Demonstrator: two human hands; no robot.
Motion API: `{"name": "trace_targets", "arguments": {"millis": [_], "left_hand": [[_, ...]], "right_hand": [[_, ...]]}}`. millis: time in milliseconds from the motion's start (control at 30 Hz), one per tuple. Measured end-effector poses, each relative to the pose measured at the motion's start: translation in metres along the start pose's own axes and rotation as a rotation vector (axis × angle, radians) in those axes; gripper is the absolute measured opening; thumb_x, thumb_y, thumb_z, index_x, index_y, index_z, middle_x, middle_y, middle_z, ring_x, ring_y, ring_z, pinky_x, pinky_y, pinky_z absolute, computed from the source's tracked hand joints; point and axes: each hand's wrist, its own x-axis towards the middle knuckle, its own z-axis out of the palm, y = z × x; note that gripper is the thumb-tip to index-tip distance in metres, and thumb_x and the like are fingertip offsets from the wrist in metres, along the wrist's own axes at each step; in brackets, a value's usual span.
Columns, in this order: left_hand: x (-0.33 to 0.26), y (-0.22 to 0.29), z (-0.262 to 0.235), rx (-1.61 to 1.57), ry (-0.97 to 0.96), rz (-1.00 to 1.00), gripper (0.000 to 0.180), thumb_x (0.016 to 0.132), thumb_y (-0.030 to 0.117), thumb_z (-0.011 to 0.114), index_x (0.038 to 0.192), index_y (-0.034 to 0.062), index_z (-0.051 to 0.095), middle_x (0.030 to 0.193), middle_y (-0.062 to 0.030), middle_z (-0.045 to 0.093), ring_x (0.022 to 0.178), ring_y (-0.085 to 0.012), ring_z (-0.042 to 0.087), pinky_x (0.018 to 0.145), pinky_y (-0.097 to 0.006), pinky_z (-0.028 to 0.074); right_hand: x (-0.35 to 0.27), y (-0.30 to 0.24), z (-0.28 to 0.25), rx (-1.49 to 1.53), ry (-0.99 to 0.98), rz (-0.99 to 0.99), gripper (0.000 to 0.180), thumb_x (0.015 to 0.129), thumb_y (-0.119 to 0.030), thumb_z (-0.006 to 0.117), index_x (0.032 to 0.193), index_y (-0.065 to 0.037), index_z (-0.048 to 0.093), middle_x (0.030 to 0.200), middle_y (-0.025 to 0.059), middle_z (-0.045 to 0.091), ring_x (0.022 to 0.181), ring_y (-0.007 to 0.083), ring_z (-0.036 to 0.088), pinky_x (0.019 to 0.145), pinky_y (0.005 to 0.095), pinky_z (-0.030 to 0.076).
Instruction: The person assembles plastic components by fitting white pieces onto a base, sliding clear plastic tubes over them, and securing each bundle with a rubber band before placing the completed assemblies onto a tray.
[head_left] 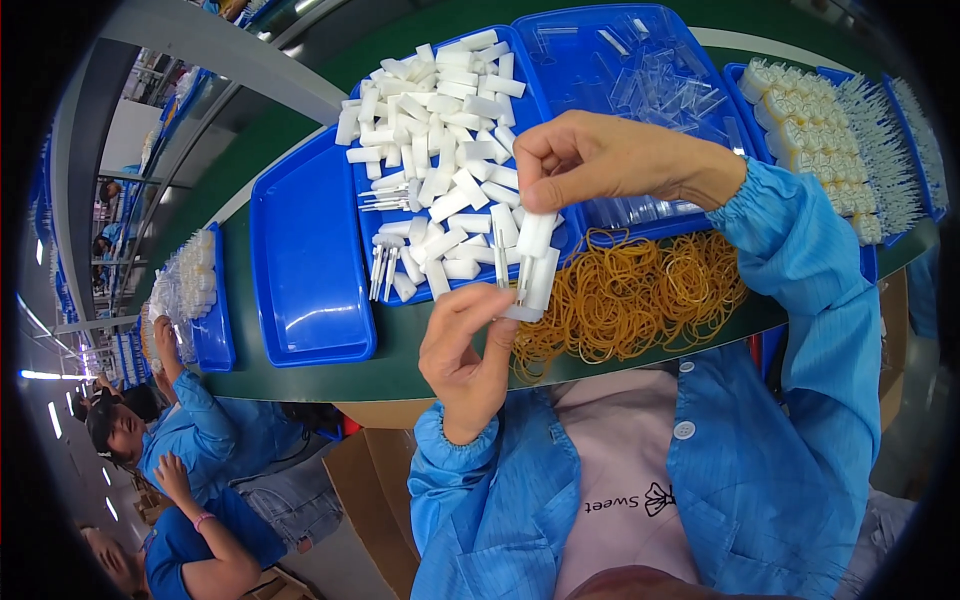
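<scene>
So the left hand [465, 350] has thumb and fingers pinched closed around the bottom end of a milky white plastic piece [541, 282], with thin silvery metal pins [525, 275] right next to it. The right hand [600, 160] comes in from above, thumb and index finger squeezed together on a small white rectangular plastic block [536, 236]. The two pieces are lined up end to end over the near corner of the white parts' tray; can't tell if they're actually joined. My read is that the low grip keeps things steady while the top stays free for the other hand.

Containers: a blue plastic tray [378, 218] holds a big heap of white blocks [430, 130], with a few pin-fitted ones grouped at its left side. Behind it, another blue tray [570, 90] has clear plastic pieces [650, 85] in it. A shallow, shiny blue tray [310, 240] sits further left. The tan rubber bands [640, 295] get no tray, just piled on the green tabletop [400, 375] by the person's belly, probably for easy grabbing.
</scene>
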Motion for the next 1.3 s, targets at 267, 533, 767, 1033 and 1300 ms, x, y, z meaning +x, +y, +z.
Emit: {"name": "trace_targets", "arguments": {"millis": [267, 533, 767, 1033, 1300], "left_hand": [[-0.002, -0.002, 0.004, -0.131, 0.078, 0.009, 0.051, 0.078, 0.0, 0.069, 0.124, -0.0021, 0.046, 0.119, -0.0138, 0.042, 0.085, -0.0168, 0.056, 0.078, -0.029, 0.048], [-0.001, -0.003, 0.006, -0.11, 0.116, 0.044, 0.054, 0.078, -0.001, 0.069, 0.126, -0.0008, 0.044, 0.118, -0.0147, 0.042, 0.086, -0.017, 0.056, 0.077, -0.029, 0.048], [-0.007, -0.003, 0.006, -0.094, 0.206, 0.036, 0.044, 0.079, -0.001, 0.068, 0.119, -0.0004, 0.051, 0.115, -0.0147, 0.048, 0.088, -0.0179, 0.057, 0.079, -0.029, 0.048], [-0.013, -0.012, -0.001, -0.242, 0.159, -0.215, 0.018, 0.082, -0.001, 0.066, 0.098, -0.0013, 0.06, 0.103, -0.0097, 0.057, 0.091, -0.0148, 0.057, 0.082, -0.026, 0.047], [-0.012, -0.018, -0.007, -0.122, 0.233, -0.191, 0.019, 0.082, 0.003, 0.068, 0.1, -0.0012, 0.063, 0.1, -0.0082, 0.057, 0.09, -0.0151, 0.055, 0.08, -0.026, 0.045]], "right_hand": [[-0.001, -0.002, 0.013, -0.068, -0.008, -0.049, 0.023, 0.08, -0.025, 0.072, 0.079, -0.003, 0.065, 0.077, 0.0001, 0.061, 0.078, 0.0086, 0.053, 0.076, 0.0268, 0.041], [-0.004, 0.001, 0.026, -0.04, 0.005, -0.026, 0.022, 0.076, -0.027, 0.074, 0.077, -0.006, 0.068, 0.075, -0.0001, 0.064, 0.075, 0.0084, 0.052, 0.078, 0.0267, 0.037], [-0.006, 0.0, 0.038, 0.092, 0.069, 0.075, 0.021, 0.077, -0.027, 0.074, 0.076, -0.006, 0.069, 0.075, -0.0005, 0.064, 0.075, 0.0076, 0.052, 0.077, 0.0267, 0.037], [0.041, 0.008, 0.009, -0.652, 0.323, -0.319, 0.017, 0.077, -0.023, 0.069, 0.087, -0.009, 0.069, 0.083, 0.0052, 0.064, 0.077, 0.0185, 0.058, 0.074, 0.0325, 0.042], [0.087, 0.044, -0.001, -1.27, 0.456, -0.286, 0.024, 0.076, -0.021, 0.068, 0.097, -0.011, 0.065, 0.082, 0.0062, 0.062, 0.082, 0.0235, 0.059, 0.074, 0.0392, 0.043]]}}
